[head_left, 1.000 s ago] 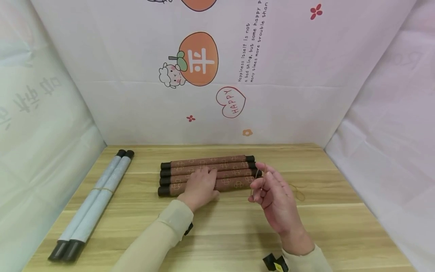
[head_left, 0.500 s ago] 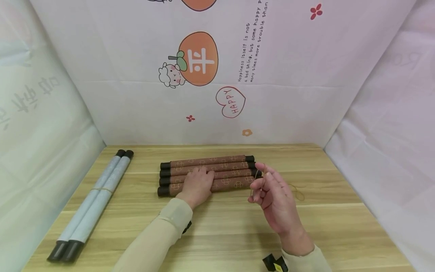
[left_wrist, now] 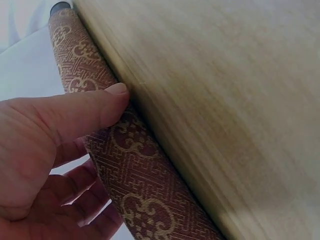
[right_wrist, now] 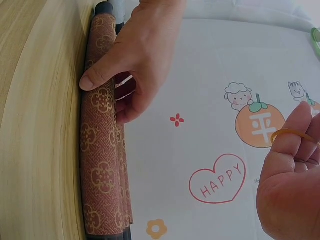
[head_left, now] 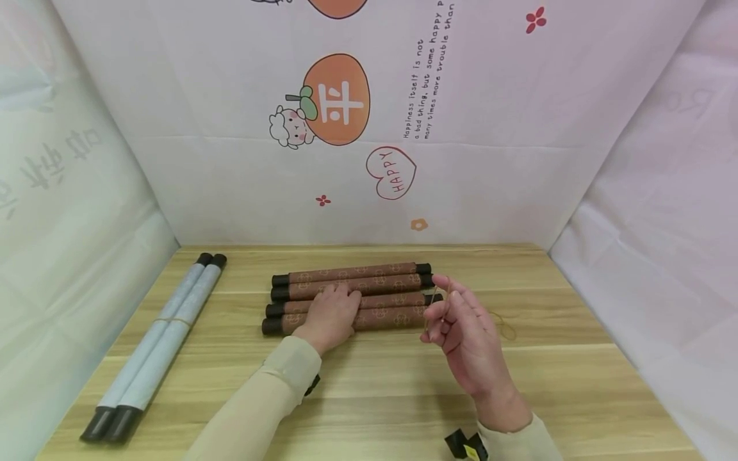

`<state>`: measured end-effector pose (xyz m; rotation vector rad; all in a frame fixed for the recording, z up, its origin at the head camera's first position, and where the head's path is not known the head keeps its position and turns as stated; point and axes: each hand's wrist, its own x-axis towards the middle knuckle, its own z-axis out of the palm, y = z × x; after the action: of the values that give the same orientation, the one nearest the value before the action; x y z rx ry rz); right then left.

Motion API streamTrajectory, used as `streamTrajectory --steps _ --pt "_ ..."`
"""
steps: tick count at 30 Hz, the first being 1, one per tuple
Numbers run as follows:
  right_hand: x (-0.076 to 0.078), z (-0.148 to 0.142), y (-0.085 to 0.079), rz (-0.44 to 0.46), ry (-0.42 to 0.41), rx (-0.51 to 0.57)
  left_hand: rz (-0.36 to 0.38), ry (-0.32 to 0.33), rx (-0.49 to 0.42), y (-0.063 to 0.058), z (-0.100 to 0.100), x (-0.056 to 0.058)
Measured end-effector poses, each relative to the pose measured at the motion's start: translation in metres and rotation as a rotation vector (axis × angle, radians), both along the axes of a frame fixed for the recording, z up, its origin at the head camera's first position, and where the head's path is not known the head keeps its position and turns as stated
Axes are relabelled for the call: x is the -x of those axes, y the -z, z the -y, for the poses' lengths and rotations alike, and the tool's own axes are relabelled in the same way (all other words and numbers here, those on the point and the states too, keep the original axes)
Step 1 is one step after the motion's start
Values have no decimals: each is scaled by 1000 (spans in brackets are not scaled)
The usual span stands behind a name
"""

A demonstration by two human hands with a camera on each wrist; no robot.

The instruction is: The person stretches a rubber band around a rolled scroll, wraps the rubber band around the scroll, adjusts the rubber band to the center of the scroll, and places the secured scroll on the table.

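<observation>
Several brown scrolls with gold flower patterns and black end caps lie side by side across the table. My left hand (head_left: 328,317) grips the nearest two scrolls (head_left: 398,315), thumb on the front one (left_wrist: 150,165) and fingers over their far side. A narrow gap parts these two from the far pair of scrolls (head_left: 375,276). Close by the scrolls' right ends, my right hand (head_left: 469,339) is raised with a thin tan rubber band (right_wrist: 295,132) looped on its bent fingers. That hand covers part of the right end caps in the head view.
Two pale blue scrolls (head_left: 167,339) with black caps lie on the left, held together by a rubber band (head_left: 175,321). Another loose rubber band (head_left: 505,328) lies on the wooden table (head_left: 398,410) behind the right hand. Printed white cloth (head_left: 473,192) walls the back and sides.
My left hand has shifted slightly left and toward me, drawing the nearest two scrolls away from the far pair. The right hand has stayed in place with its rubber band.
</observation>
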<state>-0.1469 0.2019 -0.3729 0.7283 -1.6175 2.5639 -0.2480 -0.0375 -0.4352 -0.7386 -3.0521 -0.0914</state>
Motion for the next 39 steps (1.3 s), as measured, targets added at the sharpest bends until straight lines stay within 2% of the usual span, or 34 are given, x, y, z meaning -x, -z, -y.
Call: streamTrajectory --steps 13,18,28,33,39 --pt "0 -2 1 -5 32 -9 78 36 -10 -7 1 -3" --pt "1 -1 1 -3 22 8 118 37 -38 -2 1 -1" --pt "0 2 3 7 24 1 121 66 -4 11 -6 9" --pt "0 2 3 15 34 -3 156 56 -33 12 -10 13" --pt "0 2 3 13 31 -8 157 47 -52 12 -13 15"
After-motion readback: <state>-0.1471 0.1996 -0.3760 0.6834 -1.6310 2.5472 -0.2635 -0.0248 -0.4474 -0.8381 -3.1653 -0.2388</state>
